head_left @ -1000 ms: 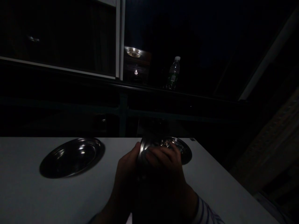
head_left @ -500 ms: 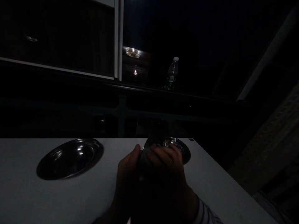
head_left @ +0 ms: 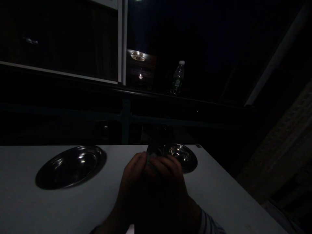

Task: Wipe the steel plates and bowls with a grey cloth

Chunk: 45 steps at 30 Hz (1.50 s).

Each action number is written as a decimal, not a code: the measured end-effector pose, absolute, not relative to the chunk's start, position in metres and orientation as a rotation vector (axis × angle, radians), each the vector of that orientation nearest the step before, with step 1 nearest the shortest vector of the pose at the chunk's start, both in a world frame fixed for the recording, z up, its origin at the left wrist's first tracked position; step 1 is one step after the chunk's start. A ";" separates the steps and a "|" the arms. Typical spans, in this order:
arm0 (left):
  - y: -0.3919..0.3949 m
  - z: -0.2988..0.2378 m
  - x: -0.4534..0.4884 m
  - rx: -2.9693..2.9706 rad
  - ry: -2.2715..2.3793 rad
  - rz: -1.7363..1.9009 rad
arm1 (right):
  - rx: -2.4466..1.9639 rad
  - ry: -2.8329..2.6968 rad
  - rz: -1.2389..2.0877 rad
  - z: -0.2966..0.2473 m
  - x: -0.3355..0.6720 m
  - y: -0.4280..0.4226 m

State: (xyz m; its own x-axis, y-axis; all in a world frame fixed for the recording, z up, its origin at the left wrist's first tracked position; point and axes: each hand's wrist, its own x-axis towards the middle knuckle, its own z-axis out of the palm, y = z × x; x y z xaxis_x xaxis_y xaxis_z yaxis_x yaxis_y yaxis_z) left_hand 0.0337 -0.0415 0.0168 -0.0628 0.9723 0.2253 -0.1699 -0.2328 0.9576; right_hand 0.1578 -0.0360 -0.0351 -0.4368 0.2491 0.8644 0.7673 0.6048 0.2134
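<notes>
Both of my hands meet low in the middle of the view, over a white table [head_left: 107, 201]. My left hand [head_left: 131, 177] has its fingers closed on the left side of a dark object [head_left: 154, 148] that rises between the hands. On the other side my right hand [head_left: 172, 182] curls its fingers over the same object. Poor light and the hands conceal most of it, so its kind cannot be made out. Just beyond my right fingers lies a shiny metal dish [head_left: 186, 157], partly covered by the hand. Another shiny metal dish [head_left: 73, 165] rests to the left, apart from my hands.
A plastic bottle with a white cap [head_left: 178, 79] stands on the dark ledge beyond the table. Behind it is a window with a pale frame [head_left: 122, 42] and a lamp's reflection [head_left: 137, 56]. Patterned fabric [head_left: 287, 143] hangs at the right.
My right hand has shifted slightly left and its fingers have drawn lower on the dark object, so more of the right dish shows. The whole view has moved a little.
</notes>
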 end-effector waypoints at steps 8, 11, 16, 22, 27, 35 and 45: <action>-0.034 0.008 0.027 1.368 0.961 1.415 | -0.854 -1.932 -0.803 -0.027 0.164 -0.033; -0.030 0.000 0.025 1.489 0.894 1.383 | -0.896 -1.917 -0.772 -0.020 0.171 -0.033; -0.029 -0.011 0.022 1.238 1.047 1.496 | -0.793 -2.010 -0.832 -0.032 0.165 -0.031; -0.030 -0.016 0.018 1.337 0.960 1.481 | -0.746 -2.018 -0.885 -0.035 0.160 -0.031; -0.033 0.004 0.031 1.270 0.832 1.358 | -0.956 -1.969 -0.716 -0.018 0.177 -0.033; -0.029 0.000 0.025 1.491 0.799 1.402 | -0.872 -2.082 -0.718 -0.020 0.178 -0.032; -0.032 -0.004 0.032 1.039 1.097 1.370 | -0.875 -2.080 -0.808 -0.025 0.168 -0.033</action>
